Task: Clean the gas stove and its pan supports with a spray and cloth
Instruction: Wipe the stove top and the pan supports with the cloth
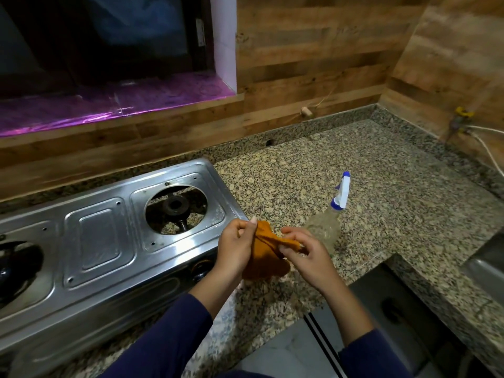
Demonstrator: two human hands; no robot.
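Both hands pinch the cloth (266,252) — spray bottle (331,216) just behind; stove (109,233) left.

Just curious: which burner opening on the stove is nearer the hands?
The right burner opening, close to the hands holding the orange cloth; the other sits at the picture's far left edge.

Your speckled granite bench (300,173) runs into the corner, with the steel gas stove (103,241) sitting on its left part and a clear spray bottle (331,219) standing just right of it.
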